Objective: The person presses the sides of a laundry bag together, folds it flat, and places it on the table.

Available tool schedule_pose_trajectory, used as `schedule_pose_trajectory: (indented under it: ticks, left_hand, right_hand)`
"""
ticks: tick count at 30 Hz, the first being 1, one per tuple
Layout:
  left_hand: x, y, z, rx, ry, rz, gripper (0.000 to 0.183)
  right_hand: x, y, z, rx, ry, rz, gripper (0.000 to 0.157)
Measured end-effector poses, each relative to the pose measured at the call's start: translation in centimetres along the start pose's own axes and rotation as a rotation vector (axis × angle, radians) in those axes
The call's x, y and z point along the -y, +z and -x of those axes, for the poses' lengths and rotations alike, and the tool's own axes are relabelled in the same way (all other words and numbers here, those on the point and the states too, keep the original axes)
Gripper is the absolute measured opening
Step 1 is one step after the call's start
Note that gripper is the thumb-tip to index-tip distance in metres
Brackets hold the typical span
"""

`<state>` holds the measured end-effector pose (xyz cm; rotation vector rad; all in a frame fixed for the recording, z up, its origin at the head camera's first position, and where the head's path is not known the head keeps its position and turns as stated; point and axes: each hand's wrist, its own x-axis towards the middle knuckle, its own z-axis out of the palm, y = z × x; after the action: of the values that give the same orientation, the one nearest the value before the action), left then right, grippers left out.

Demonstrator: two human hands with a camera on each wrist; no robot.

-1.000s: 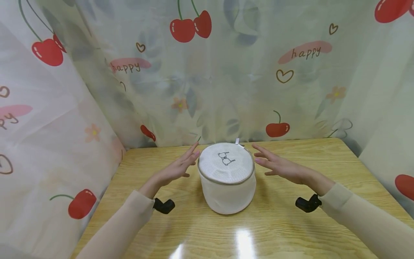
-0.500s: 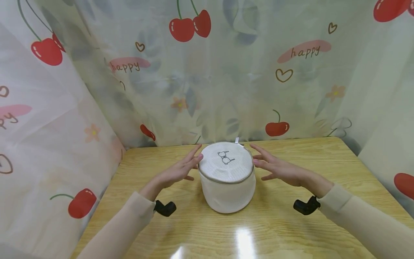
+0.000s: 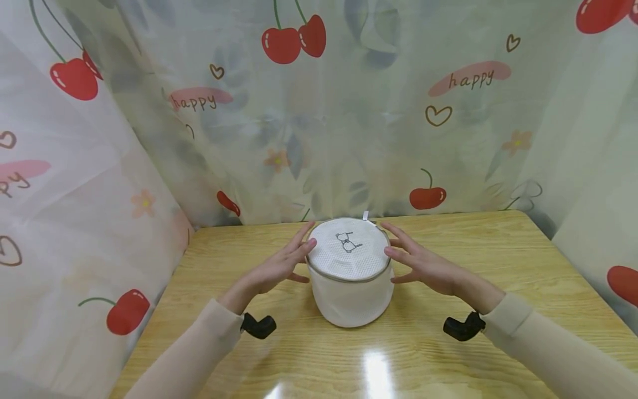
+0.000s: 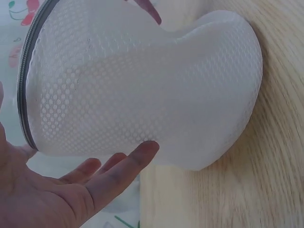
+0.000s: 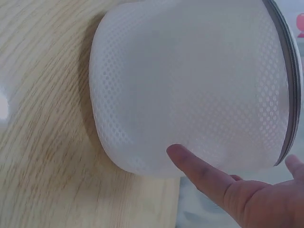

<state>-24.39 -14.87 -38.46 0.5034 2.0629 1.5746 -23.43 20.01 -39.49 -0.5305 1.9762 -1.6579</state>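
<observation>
A white mesh laundry bag, round like a drum, stands upright on the wooden table. Its flat top carries a small dark line drawing, a grey zipper runs round the upper rim, and a white tag sticks up at the back. My left hand is at the bag's left side, fingers spread, thumb by the rim; in the left wrist view one fingertip meets the mesh, and that wall is dented. On the opposite side my right hand mirrors it, with a fingertip at the mesh in the right wrist view.
The wooden table ends at the back against a curtain printed with cherries and hearts. More of this cloth hangs at the left and right. Black wrist mounts sit below both cuffs.
Both hands have moved inward from either side, from just beside the bag to its walls and rim. The bag stays in the same place on the table.
</observation>
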Motion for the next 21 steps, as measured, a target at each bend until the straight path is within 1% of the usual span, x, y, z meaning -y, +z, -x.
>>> schedule_pose_trajectory:
  ticks: [4, 11, 17, 21]
  left_hand:
    - [0.3, 0.4, -0.3, -0.02, -0.006, 0.04, 0.06]
    - [0.9, 1.1, -0.6, -0.046, 0.024, 0.127, 0.058]
    - [1.2, 1.9, -1.1, -0.056, 0.03, 0.174, 0.062]
    - [1.5, 2.3, -1.6, -0.071, 0.018, 0.193, 0.059]
  right_hand:
    - [-0.3, 0.2, 0.0, -0.011, -0.01, -0.016, 0.062]
    - [-0.7, 0.7, -0.6, -0.022, -0.018, -0.067, 0.065]
    - [-1.3, 1.4, -1.4, -0.036, -0.025, -0.119, 0.066]
    - [-1.7, 1.9, -1.7, -0.044, -0.026, -0.154, 0.069]
